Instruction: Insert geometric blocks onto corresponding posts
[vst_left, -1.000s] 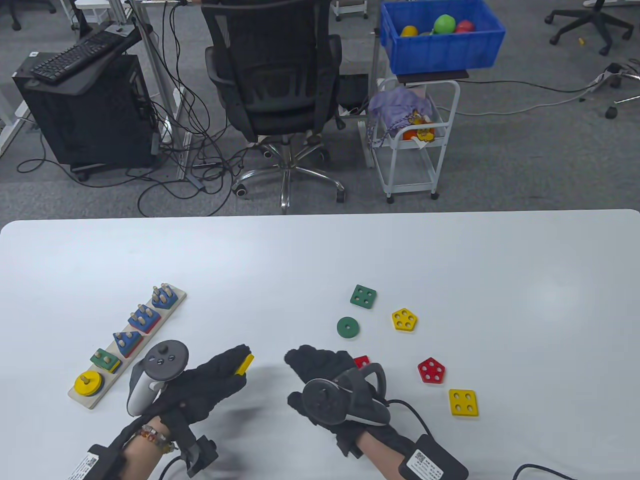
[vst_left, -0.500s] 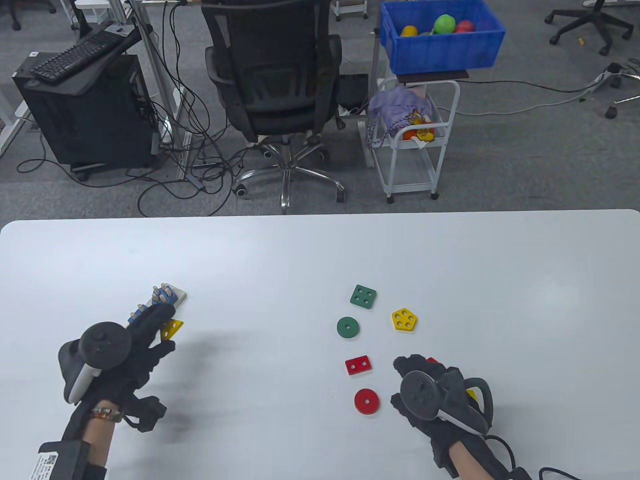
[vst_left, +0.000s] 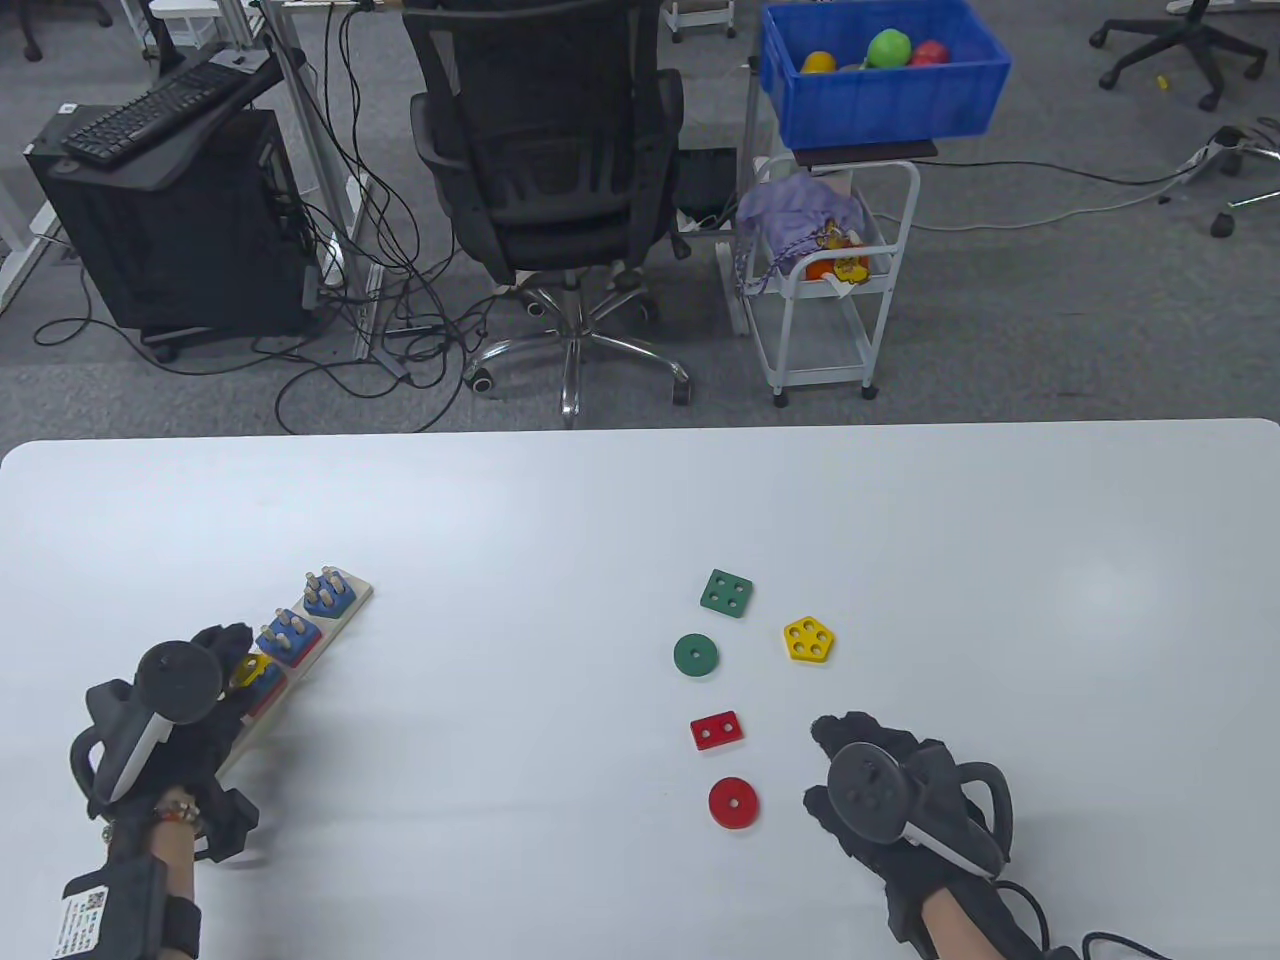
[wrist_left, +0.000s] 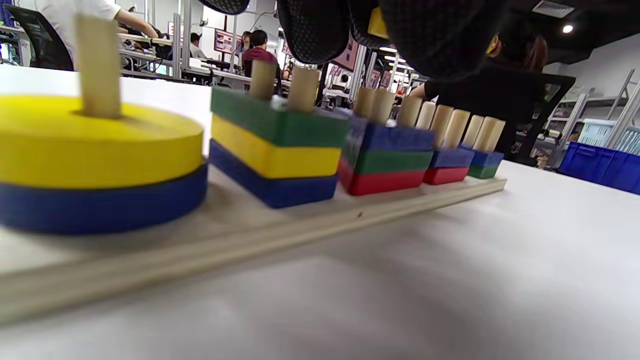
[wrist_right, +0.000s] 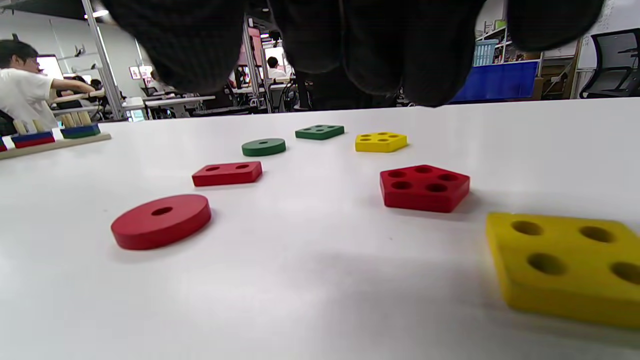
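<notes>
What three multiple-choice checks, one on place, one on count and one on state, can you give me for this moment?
1. In the table view, the red disc lies:
A) beyond the green square
B) nearer the person than the red rectangle
C) on the floor

2. Loose red blocks in the right wrist view:
A) one
B) two
C) three

3. The yellow block in the left hand is:
A) flat on the table
B) held over the posts of the board
C) under the blue disc

Answers:
1. B: the disc sits closer to the bottom edge than the rectangle.
2. C: the disc, the rectangle and the red pentagon.
3. B: the block shows between the gloved fingers above the post tops.
</notes>
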